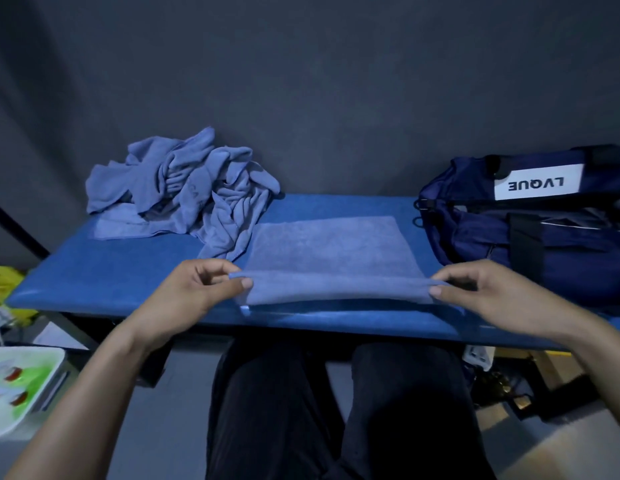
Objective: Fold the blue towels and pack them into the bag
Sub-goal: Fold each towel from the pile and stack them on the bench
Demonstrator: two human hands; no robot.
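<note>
A light blue towel (331,251) lies spread flat on the blue table (128,271), its near edge lifted off the surface. My left hand (194,292) pinches the near left corner between thumb and fingers. My right hand (488,289) pinches the near right corner the same way. A crumpled pile of blue towels (184,188) sits at the back left of the table. The dark navy bag (543,223) with a white label stands at the right end, its top open.
A dark grey curtain hangs behind the table. My legs in dark trousers are under the table's front edge. A white tray (21,386) with small items sits low at the left, and boxes and clutter lie on the floor at the right.
</note>
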